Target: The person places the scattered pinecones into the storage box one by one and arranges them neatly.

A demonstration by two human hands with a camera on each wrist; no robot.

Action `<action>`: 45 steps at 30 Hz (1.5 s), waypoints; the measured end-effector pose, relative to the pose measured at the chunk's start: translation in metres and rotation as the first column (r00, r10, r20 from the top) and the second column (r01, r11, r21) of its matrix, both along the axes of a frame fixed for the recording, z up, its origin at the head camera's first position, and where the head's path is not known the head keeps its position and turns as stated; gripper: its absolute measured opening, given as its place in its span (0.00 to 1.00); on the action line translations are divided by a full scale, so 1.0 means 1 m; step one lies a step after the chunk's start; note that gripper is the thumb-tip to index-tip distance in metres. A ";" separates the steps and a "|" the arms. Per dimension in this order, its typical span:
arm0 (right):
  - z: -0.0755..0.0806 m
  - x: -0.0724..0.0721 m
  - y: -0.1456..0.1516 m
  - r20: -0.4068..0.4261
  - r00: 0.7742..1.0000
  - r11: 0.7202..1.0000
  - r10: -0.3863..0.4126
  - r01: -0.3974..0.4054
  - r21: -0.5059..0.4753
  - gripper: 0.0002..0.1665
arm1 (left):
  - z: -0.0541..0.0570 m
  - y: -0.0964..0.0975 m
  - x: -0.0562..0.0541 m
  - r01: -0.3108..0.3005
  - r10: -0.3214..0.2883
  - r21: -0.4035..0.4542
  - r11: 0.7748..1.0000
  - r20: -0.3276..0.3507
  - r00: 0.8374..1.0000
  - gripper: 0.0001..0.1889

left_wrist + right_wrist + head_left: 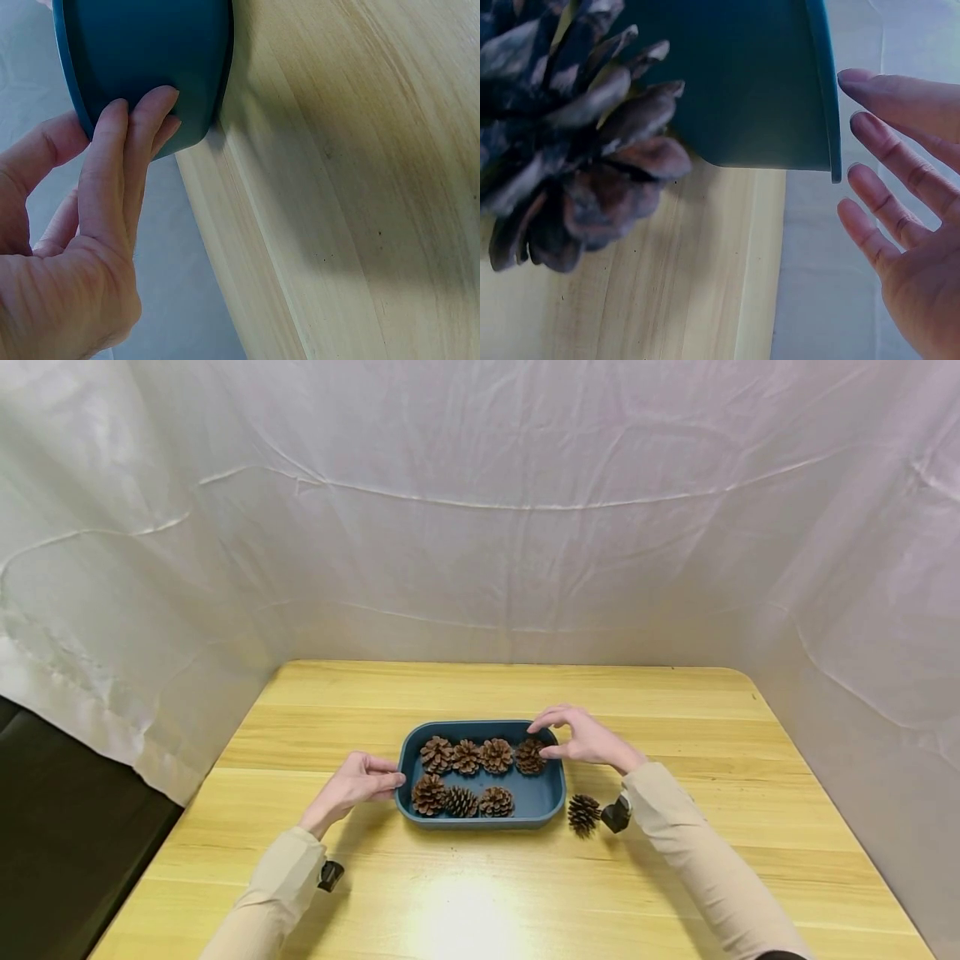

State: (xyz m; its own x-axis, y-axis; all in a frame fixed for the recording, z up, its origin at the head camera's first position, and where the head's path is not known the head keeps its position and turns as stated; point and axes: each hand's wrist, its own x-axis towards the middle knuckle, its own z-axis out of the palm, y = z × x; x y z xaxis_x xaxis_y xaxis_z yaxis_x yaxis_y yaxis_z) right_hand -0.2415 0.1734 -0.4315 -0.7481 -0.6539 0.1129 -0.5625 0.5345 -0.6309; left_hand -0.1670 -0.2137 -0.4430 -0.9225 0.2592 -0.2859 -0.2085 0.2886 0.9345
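Note:
A blue rectangular tray (536,793) with rounded corners holds several brown pine cones in two rows. My left hand (365,782) grips the tray's left end, thumb at the rim and fingers against the outer wall (187,67). Over the far right corner is my right hand (588,739), its fingers spread and loosely extended. Its thumb and index finger overlap the rightmost pine cone (530,757) of the far row in the head view. In the right wrist view, the fingertips (866,124) show beside the rim, and the thumb is out of sight.
One loose pine cone (583,815) lies on the wooden table (675,877), just right of the tray and below the right wrist; it looms close in the right wrist view. Pale cloth (510,568) hangs behind and beside the table. A dark surface (60,827) lies off the left edge.

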 end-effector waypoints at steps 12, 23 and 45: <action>0.002 0.002 0.004 0.002 1.000 0.999 -0.016 0.016 -0.049 0.21 | 0.001 0.000 0.000 -0.002 0.002 -0.008 1.000 -0.004 1.000 0.19; -0.016 0.023 0.033 0.030 0.997 0.942 -0.073 0.079 -0.326 0.20 | 0.001 0.002 0.002 0.002 -0.002 -0.012 1.000 -0.009 1.000 0.20; -0.058 0.054 0.085 0.348 0.924 0.918 0.159 -0.009 -0.397 0.23 | 0.000 0.004 0.002 -0.003 0.003 0.013 1.000 -0.010 1.000 0.20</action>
